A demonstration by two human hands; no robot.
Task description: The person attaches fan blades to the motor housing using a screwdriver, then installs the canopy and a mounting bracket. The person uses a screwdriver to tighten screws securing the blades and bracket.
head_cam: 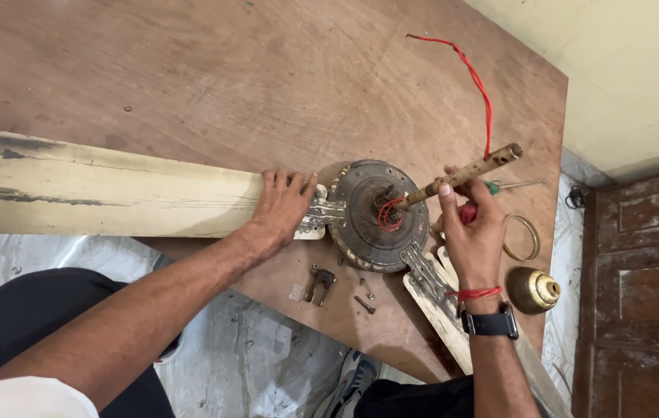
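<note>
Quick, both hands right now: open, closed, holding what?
Left hand: open, pressed flat on the cream fan blade near the motor hub.
Right hand: closed on a red-handled screwdriver, thumb against the downrod.

Far half of bench (213, 70) bare, open passage. Near the motor hub (379, 217): rod (461, 176) and red wire (480, 85) block the right, blade (112, 186) the left; bracket (320, 283), screws (364, 303), brass cup (533, 289), ring (523, 238) clutter near edge.

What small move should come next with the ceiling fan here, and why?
Probably bring the screwdriver's tip to the blade bracket: the left hand already pins that blade, the right hand holds the screwdriver by the downrod, and loose screws lie nearby.
</note>
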